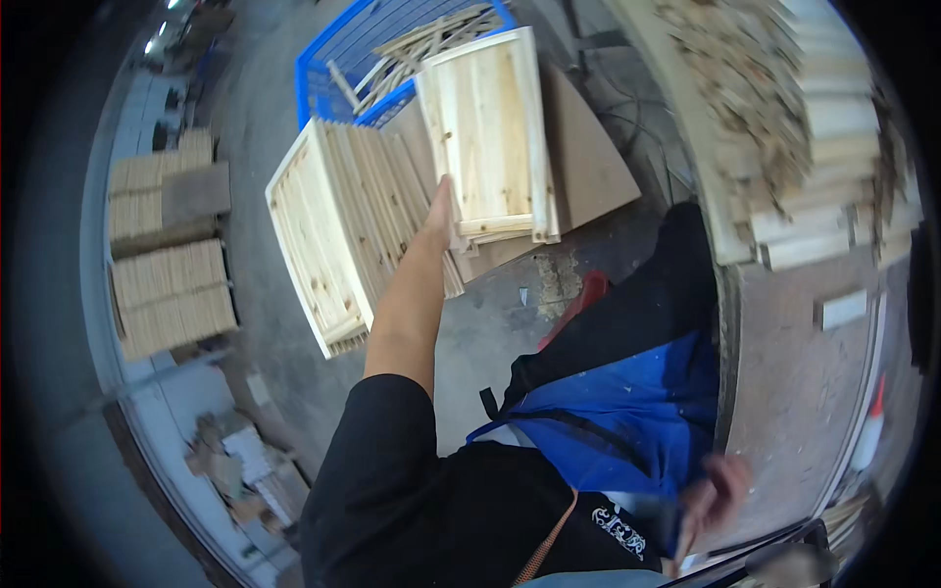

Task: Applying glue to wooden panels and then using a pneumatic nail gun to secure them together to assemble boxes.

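So, left hand out on a wooden tray, right hand down by the bench.

Left hand (441, 211) is stretched well out from the body, arm almost straight, gripping the near short end of a shallow pale wooden tray (490, 132); the thumb shows along the tray's left corner, the fingers are hidden under it. The tray's long axis runs straight away from the hand, tilted a bit right, open face up. Right hand (714, 498) is blurred, low by the blue apron (627, 412), well apart from the tray, and I can't tell whether it's open or closed. Just left of the tray, a row of similar trays (338, 230) stands on edge; beyond the tray sits a blue crate (328, 73) of wood strips, right of it the workbench (794, 392) with scrap.
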